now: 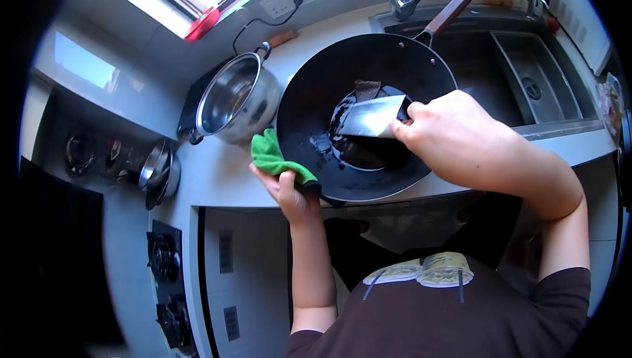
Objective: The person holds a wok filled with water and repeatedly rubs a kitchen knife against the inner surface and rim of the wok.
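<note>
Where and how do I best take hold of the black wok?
Wrap round the long handle of the black wok, probably from the right, over the sink: that handle juts outward, untouched by either hand. The left hand and green cloth are at the opposite side.
</note>
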Demonstrator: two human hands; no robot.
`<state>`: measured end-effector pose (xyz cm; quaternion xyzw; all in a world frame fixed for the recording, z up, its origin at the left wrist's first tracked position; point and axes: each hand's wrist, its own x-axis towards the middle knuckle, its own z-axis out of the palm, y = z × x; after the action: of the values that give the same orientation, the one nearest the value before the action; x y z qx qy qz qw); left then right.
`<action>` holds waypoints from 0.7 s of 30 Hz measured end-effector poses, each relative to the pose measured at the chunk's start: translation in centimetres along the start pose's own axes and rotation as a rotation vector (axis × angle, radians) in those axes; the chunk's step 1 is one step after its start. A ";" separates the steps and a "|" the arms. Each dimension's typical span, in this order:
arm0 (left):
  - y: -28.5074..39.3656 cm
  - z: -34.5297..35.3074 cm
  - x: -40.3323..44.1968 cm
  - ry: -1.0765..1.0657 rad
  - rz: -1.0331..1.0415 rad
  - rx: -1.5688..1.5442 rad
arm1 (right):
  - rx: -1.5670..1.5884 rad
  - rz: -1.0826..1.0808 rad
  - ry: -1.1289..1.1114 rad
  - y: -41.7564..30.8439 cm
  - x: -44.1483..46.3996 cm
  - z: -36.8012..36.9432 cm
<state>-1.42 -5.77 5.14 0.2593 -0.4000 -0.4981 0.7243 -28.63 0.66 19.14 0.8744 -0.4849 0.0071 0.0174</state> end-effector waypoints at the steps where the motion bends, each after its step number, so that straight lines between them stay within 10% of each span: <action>1: 0.1 0.0 0.2 -0.004 -0.035 -0.025 | 0.026 -0.011 -0.003 0.2 0.1 0.2; 21: -0.7 -0.9 0.3 0.201 -0.431 -0.217 | 0.027 -0.026 0.009 0.3 -0.4 2.1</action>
<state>-0.98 -6.35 4.18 0.3075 -0.2054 -0.6528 0.6612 -29.04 0.74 17.01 0.8806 -0.4734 0.0174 0.0081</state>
